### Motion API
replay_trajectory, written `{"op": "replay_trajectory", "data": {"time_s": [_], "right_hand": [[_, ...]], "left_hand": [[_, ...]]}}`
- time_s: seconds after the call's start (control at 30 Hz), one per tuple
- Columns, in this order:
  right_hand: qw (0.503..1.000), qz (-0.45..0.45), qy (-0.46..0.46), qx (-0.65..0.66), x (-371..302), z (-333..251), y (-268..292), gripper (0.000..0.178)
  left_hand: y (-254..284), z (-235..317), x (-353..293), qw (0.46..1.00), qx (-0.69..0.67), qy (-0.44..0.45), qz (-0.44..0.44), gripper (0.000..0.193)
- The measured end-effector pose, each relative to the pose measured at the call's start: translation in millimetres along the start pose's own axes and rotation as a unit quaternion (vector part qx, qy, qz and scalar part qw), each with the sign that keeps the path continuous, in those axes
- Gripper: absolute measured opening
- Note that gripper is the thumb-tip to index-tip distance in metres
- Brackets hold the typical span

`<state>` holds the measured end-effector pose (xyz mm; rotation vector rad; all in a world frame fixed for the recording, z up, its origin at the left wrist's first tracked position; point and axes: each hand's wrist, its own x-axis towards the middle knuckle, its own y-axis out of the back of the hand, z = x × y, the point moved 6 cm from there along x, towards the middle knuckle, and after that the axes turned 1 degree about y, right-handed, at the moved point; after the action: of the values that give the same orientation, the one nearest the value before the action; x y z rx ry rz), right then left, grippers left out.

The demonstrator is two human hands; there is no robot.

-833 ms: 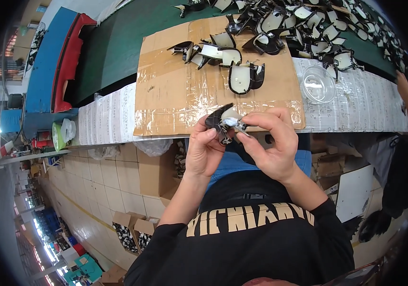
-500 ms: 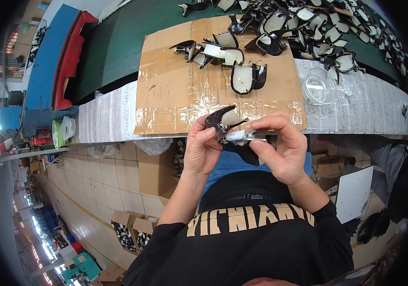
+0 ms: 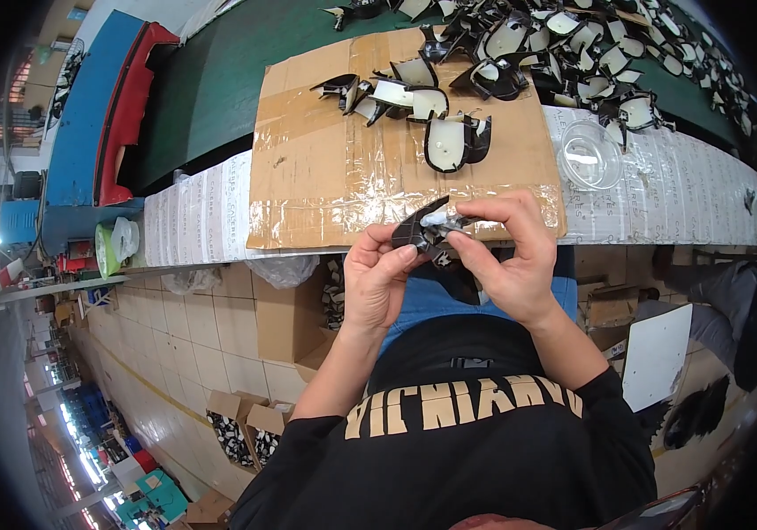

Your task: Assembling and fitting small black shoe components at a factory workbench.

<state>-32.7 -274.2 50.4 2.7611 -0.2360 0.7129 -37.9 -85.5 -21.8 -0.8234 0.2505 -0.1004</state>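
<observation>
In front of my body, by the near edge of the cardboard, my left hand (image 3: 378, 276) grips a glossy black shoe heel (image 3: 410, 231) between thumb and fingers. My right hand (image 3: 513, 256) pinches a small silvery object with a whitish, pale blue end (image 3: 436, 218); its exact kind is unclear. That pale end meets the inner side of the heel, whose hollow is partly hidden by my right fingers. On the cardboard sheet (image 3: 308, 190) beyond my hands lie several similar black heels with cream inner faces, the nearest heel (image 3: 446, 144) being just ahead.
A large heap of black heels (image 3: 573, 66) covers the far right of the green bench surface (image 3: 219, 84). A clear round tub (image 3: 590, 157) stands right of the cardboard. Blue and red equipment (image 3: 100, 110) is at left. Cartons of heels (image 3: 235, 424) sit on the floor.
Both hands have moved slightly up and the heel has turned in my left hand. The pale-ended object has come from beside the heel onto its inner side.
</observation>
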Motion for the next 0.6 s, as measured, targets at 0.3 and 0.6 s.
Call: {"op": "replay_trajectory", "data": {"time_s": [0.3,0.6], "right_hand": [[0.998,0.022,0.006,-0.06,4,1,9,0.028],[0.998,0.06,-0.018,-0.021,5,-3,19,0.027]], "left_hand": [[0,1,-4,0.999,0.031,-0.027,0.006,0.025],[1,-4,-2,0.998,-0.016,0.037,0.049,0.024]]}}
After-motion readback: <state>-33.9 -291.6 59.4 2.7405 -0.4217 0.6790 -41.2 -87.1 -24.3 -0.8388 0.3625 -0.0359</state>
